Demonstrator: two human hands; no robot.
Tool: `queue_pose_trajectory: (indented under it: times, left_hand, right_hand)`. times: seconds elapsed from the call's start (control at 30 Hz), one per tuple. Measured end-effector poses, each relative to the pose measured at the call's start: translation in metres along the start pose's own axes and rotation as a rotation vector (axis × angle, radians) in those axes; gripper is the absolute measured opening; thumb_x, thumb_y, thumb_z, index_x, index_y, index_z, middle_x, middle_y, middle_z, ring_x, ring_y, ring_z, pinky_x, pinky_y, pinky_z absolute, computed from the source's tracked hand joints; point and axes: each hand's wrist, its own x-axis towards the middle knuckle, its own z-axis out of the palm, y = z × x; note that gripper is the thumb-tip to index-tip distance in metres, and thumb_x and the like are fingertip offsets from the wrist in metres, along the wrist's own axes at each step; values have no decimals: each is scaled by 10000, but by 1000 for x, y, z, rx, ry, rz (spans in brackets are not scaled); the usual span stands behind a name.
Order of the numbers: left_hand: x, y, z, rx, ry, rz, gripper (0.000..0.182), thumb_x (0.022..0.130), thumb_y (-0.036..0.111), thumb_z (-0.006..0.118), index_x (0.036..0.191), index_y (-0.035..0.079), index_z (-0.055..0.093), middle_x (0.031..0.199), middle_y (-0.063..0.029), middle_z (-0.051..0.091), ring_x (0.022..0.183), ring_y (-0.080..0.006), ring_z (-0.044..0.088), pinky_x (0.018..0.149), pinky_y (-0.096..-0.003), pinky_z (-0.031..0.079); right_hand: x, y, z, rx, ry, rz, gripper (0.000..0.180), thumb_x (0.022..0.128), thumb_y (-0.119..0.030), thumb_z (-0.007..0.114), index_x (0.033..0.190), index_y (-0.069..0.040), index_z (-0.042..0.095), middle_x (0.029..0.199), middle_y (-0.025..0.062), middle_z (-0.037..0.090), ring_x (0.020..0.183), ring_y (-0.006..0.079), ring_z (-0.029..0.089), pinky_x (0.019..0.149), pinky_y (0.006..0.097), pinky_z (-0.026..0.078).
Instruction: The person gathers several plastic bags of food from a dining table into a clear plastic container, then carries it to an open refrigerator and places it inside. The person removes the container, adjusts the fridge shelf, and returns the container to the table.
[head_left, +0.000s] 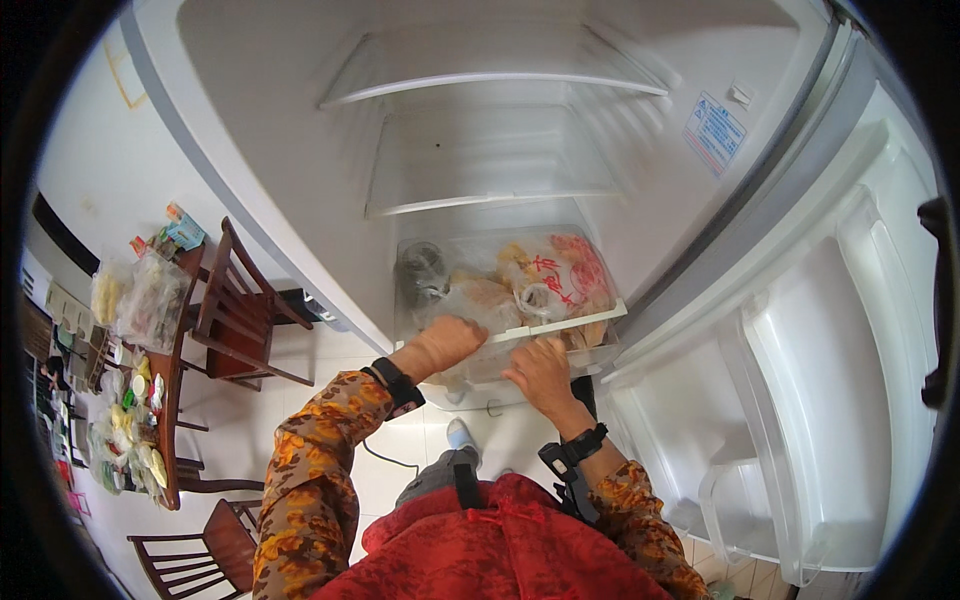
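Note:
The bottom drawer (600, 360) of an open refrigerator is pulled part way out, with plastic bags (480, 296) of food in it, one bearing red print (574, 262). A white trim strip (551, 326) runs along its front edge. My left hand (450, 341), its fingers curled, lies at the strip's left part; whether it grips it is hard to tell. Just below the strip, my right hand (541, 369) has bent fingers at the drawer's front, and its hold is unclear too. Both wrists wear black straps.
Above the drawer are glass shelves with white edges (495, 199). The refrigerator door (817, 360) stands open on the right, with clear door bins (742, 510). To the left are a wooden table (171, 450) loaded with bagged food and wooden chairs (240, 330). A slippered foot (459, 433) is on the tiled floor.

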Motion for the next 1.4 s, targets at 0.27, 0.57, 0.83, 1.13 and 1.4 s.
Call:
queue_pose_trajectory:
  times: [0.27, 0.57, 0.83, 1.13, 1.4]
  left_hand:
    - [1, 0, 0, -24, 7, 2, 80, 767, 92, 568, 827, 52, 603, 793, -121, 649, 721, -282, 667, 605, -374, 541]
    - [0, -3, 7, -15, 36, 24, 103, 759, 94, 568, 838, 29, 577, 771, -124, 633, 710, -282, 656, 599, -375, 533]
    - [4, -6, 11, -57, 23, 18, 92, 746, 81, 575, 825, 41, 602, 781, -124, 649, 715, -296, 663, 607, -381, 537]
    - [2, -1, 6, -48, 17, -44, 105, 744, 89, 585, 844, 57, 582, 783, -116, 631, 730, -303, 646, 599, -401, 522]
    - [3, -6, 2, -93, -13, 5, 92, 737, 76, 581, 821, 40, 575, 775, -135, 632, 726, -326, 639, 611, -410, 519]
  right_hand:
    - [-3, 2, 2, 5, -13, 38, 276, 647, -270, 755, 749, -128, 542, 745, 29, 523, 779, 231, 510, 768, 386, 352]
    - [-2, -2, -4, 23, 5, 11, 270, 666, -260, 737, 753, -112, 529, 749, 32, 513, 779, 234, 499, 770, 387, 353]
    - [-4, 4, -8, 36, -6, 0, 287, 657, -274, 747, 761, -111, 534, 744, 38, 513, 767, 235, 501, 758, 383, 350]
    - [-7, 6, -12, -58, -6, 41, 325, 663, -326, 751, 805, -96, 569, 782, 48, 548, 802, 238, 522, 799, 384, 367]
    - [-5, 9, -22, -49, 110, 93, 255, 702, -223, 726, 867, -79, 596, 852, 58, 575, 877, 267, 540, 815, 392, 407]
